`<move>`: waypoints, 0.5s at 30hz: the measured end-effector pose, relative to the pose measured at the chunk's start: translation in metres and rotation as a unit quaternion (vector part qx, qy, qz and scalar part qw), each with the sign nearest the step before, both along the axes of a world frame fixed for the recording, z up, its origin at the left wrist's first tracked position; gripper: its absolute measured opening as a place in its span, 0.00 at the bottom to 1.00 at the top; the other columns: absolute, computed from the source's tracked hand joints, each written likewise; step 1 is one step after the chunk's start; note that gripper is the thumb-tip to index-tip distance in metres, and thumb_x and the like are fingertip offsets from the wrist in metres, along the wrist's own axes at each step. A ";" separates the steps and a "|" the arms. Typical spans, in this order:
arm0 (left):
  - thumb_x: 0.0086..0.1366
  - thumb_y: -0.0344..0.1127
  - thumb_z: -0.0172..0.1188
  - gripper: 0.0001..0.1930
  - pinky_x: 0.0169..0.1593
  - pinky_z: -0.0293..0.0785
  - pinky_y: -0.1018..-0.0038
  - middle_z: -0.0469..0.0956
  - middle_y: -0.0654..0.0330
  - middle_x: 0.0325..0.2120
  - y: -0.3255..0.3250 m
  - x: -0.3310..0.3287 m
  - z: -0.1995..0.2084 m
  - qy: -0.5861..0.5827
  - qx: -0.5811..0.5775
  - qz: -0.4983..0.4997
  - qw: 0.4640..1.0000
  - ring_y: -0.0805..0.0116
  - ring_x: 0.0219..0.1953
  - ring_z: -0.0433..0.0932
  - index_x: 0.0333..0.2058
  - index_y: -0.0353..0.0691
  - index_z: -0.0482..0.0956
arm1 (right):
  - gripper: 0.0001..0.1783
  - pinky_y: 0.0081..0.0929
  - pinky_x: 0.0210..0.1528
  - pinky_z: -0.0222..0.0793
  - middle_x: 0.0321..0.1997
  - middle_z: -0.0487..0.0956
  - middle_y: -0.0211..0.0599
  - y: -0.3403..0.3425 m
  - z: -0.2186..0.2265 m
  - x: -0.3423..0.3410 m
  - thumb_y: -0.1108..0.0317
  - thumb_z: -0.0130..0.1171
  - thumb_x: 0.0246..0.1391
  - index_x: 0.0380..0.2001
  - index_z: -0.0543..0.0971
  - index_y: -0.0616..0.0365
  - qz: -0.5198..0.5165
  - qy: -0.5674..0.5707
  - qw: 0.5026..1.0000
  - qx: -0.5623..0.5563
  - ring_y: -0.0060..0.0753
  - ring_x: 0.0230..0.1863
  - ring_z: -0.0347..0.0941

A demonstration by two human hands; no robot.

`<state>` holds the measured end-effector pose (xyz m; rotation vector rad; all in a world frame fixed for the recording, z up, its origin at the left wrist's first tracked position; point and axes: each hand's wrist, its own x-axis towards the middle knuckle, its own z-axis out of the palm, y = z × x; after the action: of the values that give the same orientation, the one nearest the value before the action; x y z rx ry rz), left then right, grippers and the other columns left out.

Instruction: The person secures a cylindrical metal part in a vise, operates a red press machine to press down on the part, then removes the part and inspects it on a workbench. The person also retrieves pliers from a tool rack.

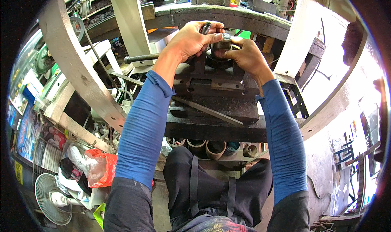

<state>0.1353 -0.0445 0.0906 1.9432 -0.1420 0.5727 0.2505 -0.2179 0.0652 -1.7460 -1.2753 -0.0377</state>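
My left hand (pixel 190 40) is closed around a small dark cylindrical piece (pixel 206 27), its kind not clear. Beside it my right hand (pixel 247 56) wraps its thumb and fingers round an upright metal cylinder (pixel 221 45). This cylinder stands on a dark round base (pixel 216 62), atop a heavy dark metal block (pixel 195 85). The fingertips of both hands are close together near the cylinder's top. Left of my left wrist a thick metal rod (pixel 140 58) sticks out sideways; my forearm hides part of it.
A flat metal bar (pixel 209 110) lies aslant on the block's near ledge. Pale steel uprights (pixel 126 24) stand on both sides. Several round containers (pixel 215 149) sit below, in front of my knees. A fan (pixel 53 198) and a red plastic bag (pixel 102 167) are at lower left.
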 end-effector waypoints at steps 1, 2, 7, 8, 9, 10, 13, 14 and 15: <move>0.60 0.50 0.76 0.24 0.19 0.58 0.83 0.74 0.74 0.23 0.000 -0.001 0.000 0.002 0.003 0.005 1.000 0.86 0.18 0.62 0.51 0.45 0.85 | 0.19 0.28 0.45 0.76 0.37 0.88 0.34 0.001 -0.001 0.001 0.65 0.77 0.46 0.43 0.88 0.59 0.001 0.000 1.000 0.001 0.25 0.36 0.80; 0.61 0.50 0.75 0.23 0.19 0.58 0.83 0.73 0.74 0.22 0.000 -0.002 0.000 0.003 0.005 0.008 1.000 0.86 0.18 0.62 0.51 0.45 0.85 | 0.19 0.28 0.45 0.76 0.37 0.88 0.35 0.001 -0.002 0.002 0.65 0.77 0.46 0.43 0.88 0.59 -0.006 -0.003 1.000 -0.002 0.25 0.36 0.80; 0.61 0.50 0.75 0.26 0.19 0.59 0.83 0.76 0.73 0.24 -0.005 -0.002 -0.002 -0.015 -0.018 0.013 1.000 0.86 0.17 0.62 0.53 0.41 0.84 | 0.20 0.28 0.45 0.76 0.37 0.88 0.37 0.001 -0.004 0.004 0.63 0.76 0.48 0.44 0.87 0.60 -0.023 0.006 1.000 -0.012 0.25 0.35 0.81; 0.62 0.50 0.75 0.27 0.19 0.58 0.83 0.77 0.73 0.24 -0.004 -0.002 -0.003 -0.017 -0.021 0.022 0.999 0.86 0.17 0.62 0.54 0.40 0.84 | 0.21 0.28 0.45 0.76 0.37 0.88 0.38 0.001 -0.004 0.003 0.62 0.76 0.48 0.44 0.87 0.60 -0.019 0.007 1.000 -0.010 0.25 0.35 0.81; 0.63 0.50 0.74 0.29 0.19 0.58 0.83 0.79 0.72 0.26 -0.003 -0.002 -0.004 -0.019 -0.031 0.017 0.999 0.86 0.19 0.63 0.57 0.38 0.82 | 0.21 0.28 0.46 0.76 0.37 0.88 0.38 0.001 -0.005 0.001 0.62 0.76 0.48 0.44 0.87 0.60 -0.015 0.008 1.000 -0.007 0.25 0.35 0.81; 0.63 0.50 0.73 0.30 0.20 0.59 0.83 0.80 0.72 0.27 -0.002 -0.002 -0.004 -0.012 -0.046 0.019 0.999 0.86 0.19 0.64 0.58 0.38 0.81 | 0.21 0.28 0.46 0.76 0.38 0.88 0.38 0.002 -0.005 0.000 0.61 0.76 0.48 0.45 0.87 0.60 -0.011 0.009 1.000 -0.005 0.25 0.35 0.81; 0.64 0.52 0.73 0.32 0.22 0.60 0.83 0.82 0.72 0.30 0.000 0.000 -0.005 -0.007 -0.070 0.018 0.997 0.85 0.21 0.65 0.59 0.38 0.80 | 0.23 0.28 0.46 0.76 0.37 0.88 0.38 0.003 -0.006 0.001 0.59 0.76 0.48 0.45 0.87 0.62 -0.023 0.012 1.000 -0.002 0.24 0.35 0.80; 0.63 0.52 0.73 0.32 0.22 0.61 0.83 0.83 0.71 0.32 0.000 0.001 -0.005 -0.015 -0.063 0.013 0.998 0.85 0.22 0.65 0.60 0.38 0.80 | 0.23 0.28 0.46 0.76 0.37 0.88 0.38 0.002 -0.006 0.000 0.58 0.77 0.48 0.45 0.87 0.62 -0.028 0.010 1.000 -0.007 0.24 0.35 0.80; 0.63 0.53 0.73 0.33 0.23 0.61 0.82 0.84 0.71 0.33 0.000 0.001 -0.006 -0.023 -0.057 0.009 0.998 0.85 0.22 0.66 0.60 0.38 0.79 | 0.24 0.28 0.45 0.76 0.37 0.88 0.39 0.002 -0.006 -0.001 0.58 0.77 0.48 0.45 0.86 0.62 -0.024 0.013 1.000 -0.006 0.24 0.35 0.80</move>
<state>0.1364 -0.0442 0.0850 1.8233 -0.1183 0.6248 0.2499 -0.2156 0.0589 -1.7818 -1.2157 -0.0350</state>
